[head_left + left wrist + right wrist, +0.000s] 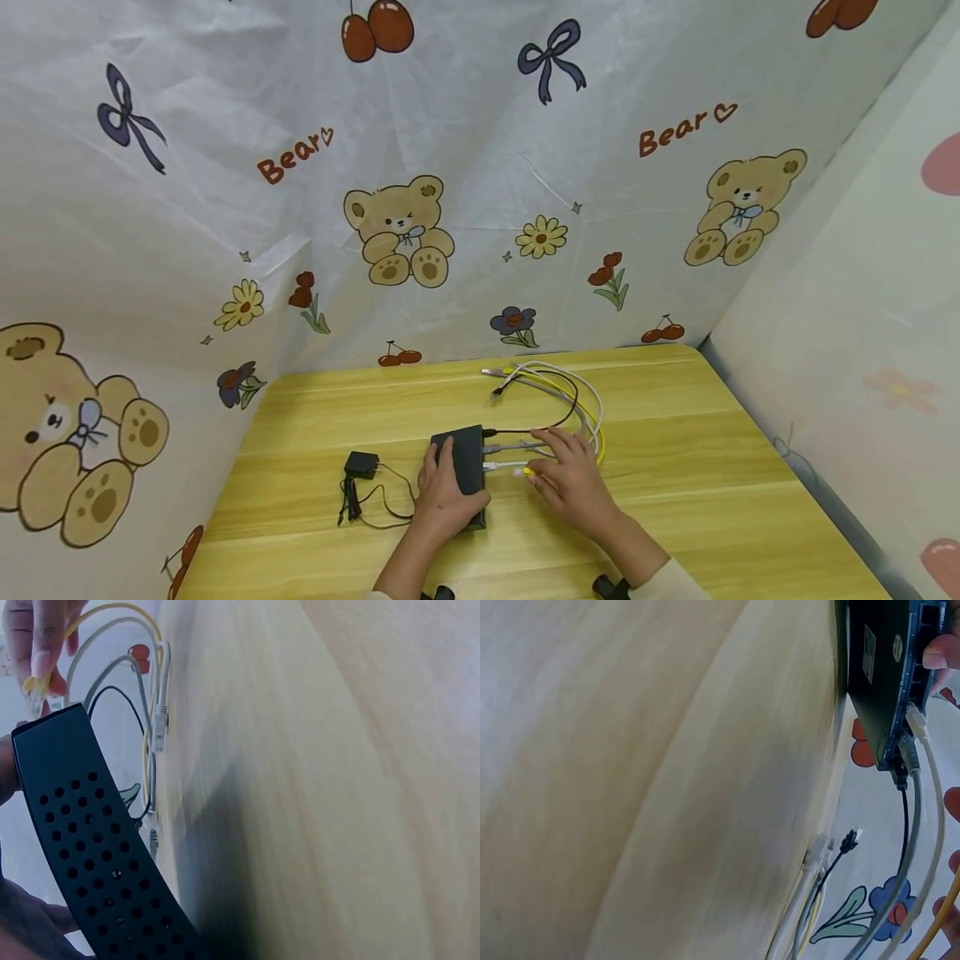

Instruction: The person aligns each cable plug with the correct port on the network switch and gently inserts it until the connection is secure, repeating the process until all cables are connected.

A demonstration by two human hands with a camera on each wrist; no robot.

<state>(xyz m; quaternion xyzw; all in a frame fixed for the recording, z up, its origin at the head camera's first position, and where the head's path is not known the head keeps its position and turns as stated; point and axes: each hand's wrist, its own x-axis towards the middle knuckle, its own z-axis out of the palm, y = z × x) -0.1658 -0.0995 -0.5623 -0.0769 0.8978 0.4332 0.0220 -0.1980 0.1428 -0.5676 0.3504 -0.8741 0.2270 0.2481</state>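
Note:
My left hand grips a black network switch, its thumb near the port edge. Along that edge a black cable, a grey network cable and a white network cable are plugged in side by side. In the left wrist view the switch's side shows many round holes. My right hand pinches a yellow network cable just behind its clear plug. This plug is close to the switch's port edge, and several open ports show there in the right wrist view.
Loops of white, yellow, grey and black cable lie behind the right hand, with loose plugs at the back. To the left of the switch is a black power adapter with a bundled cord. A printed cloth hangs behind the wooden table.

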